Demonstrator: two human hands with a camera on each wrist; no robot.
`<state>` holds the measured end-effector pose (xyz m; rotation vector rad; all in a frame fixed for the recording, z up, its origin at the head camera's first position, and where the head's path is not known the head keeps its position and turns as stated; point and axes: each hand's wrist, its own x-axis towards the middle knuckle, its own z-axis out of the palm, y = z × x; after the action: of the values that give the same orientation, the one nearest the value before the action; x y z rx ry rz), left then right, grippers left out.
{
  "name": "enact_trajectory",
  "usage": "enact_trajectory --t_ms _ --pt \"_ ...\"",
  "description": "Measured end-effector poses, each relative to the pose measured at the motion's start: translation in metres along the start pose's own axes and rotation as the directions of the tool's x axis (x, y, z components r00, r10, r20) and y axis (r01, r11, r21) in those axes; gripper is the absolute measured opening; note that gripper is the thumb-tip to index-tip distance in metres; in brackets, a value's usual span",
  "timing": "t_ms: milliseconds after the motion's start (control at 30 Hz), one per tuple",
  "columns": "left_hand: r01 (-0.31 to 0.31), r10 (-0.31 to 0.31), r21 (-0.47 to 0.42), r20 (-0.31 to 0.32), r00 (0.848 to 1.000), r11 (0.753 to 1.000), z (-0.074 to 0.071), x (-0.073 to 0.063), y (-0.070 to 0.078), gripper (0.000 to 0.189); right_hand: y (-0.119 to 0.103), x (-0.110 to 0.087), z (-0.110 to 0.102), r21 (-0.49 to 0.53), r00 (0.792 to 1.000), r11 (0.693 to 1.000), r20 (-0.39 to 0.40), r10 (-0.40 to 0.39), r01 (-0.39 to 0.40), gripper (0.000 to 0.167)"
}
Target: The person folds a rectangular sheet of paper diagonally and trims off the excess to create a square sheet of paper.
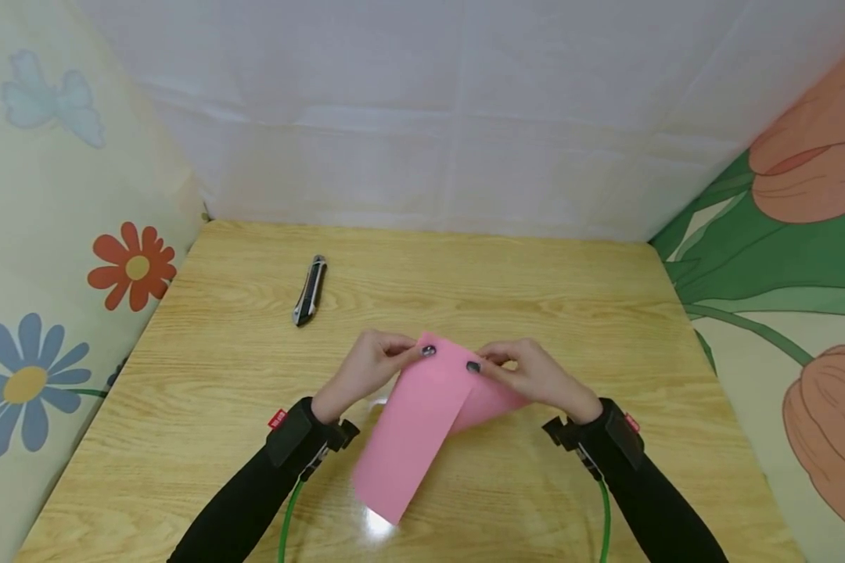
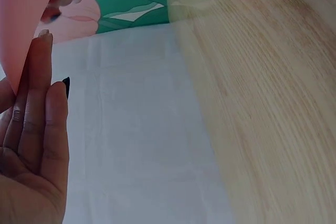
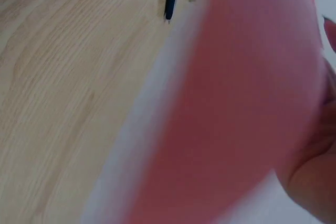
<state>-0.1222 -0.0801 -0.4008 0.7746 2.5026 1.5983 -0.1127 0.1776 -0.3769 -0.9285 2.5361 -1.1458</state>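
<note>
A sheet of pink paper (image 1: 411, 446), folded over on itself, is held up above the wooden table. One long strip of it slants down toward the near side, and a shorter flap points right. My left hand (image 1: 380, 361) pinches the top left edge between thumb and fingers. On the right, my right hand (image 1: 528, 371) pinches the top edge near the fold, thumb in front. In the left wrist view the pink paper (image 2: 23, 19) runs between thumb and fingers. The pink paper (image 3: 231, 103) is blurred in the right wrist view and hides part of that hand.
A black and silver utility knife (image 1: 311, 291) lies on the wooden table (image 1: 570, 297), beyond the left hand. White cloth (image 1: 422, 117) hangs behind the table's far edge. Flower-printed cloths (image 1: 28, 234) flank both sides. Green cables (image 1: 289, 516) trail from the wrist cameras.
</note>
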Motion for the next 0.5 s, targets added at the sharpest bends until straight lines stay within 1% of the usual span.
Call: enact_trajectory --t_ms 67,133,233,300,400,433,500 --pt "-0.030 0.029 0.053 0.026 0.999 0.998 0.001 0.001 0.001 0.013 -0.004 0.004 -0.004 -0.030 0.999 1.000 0.048 0.001 0.001 0.021" --pt "-0.059 0.052 0.098 0.071 0.996 0.993 0.003 0.004 0.004 0.013 -0.010 0.011 -0.009 -0.068 0.996 0.997 0.092 -0.021 0.028 0.024" --pt "-0.094 0.075 0.131 0.145 0.987 0.987 0.005 0.010 0.008 0.014 -0.019 0.024 -0.016 -0.105 0.987 0.992 0.151 -0.059 0.075 0.020" --pt "-0.112 0.088 0.132 0.176 0.981 0.985 0.007 0.014 0.010 0.015 -0.022 0.032 -0.019 -0.116 0.980 0.987 0.181 -0.088 0.110 0.014" --pt "-0.123 0.100 0.101 0.209 0.973 0.987 0.010 0.020 0.011 0.015 -0.022 0.039 -0.022 -0.108 0.974 0.987 0.208 -0.095 0.119 0.012" --pt "-0.119 0.098 0.086 0.221 0.970 0.989 0.010 0.021 0.011 0.015 -0.020 0.040 -0.022 -0.097 0.973 0.989 0.211 -0.091 0.113 0.014" --pt "-0.090 0.076 0.044 0.250 0.965 0.995 0.010 0.022 0.009 0.016 -0.018 0.040 -0.022 -0.070 0.976 0.994 0.205 -0.070 0.086 0.014"
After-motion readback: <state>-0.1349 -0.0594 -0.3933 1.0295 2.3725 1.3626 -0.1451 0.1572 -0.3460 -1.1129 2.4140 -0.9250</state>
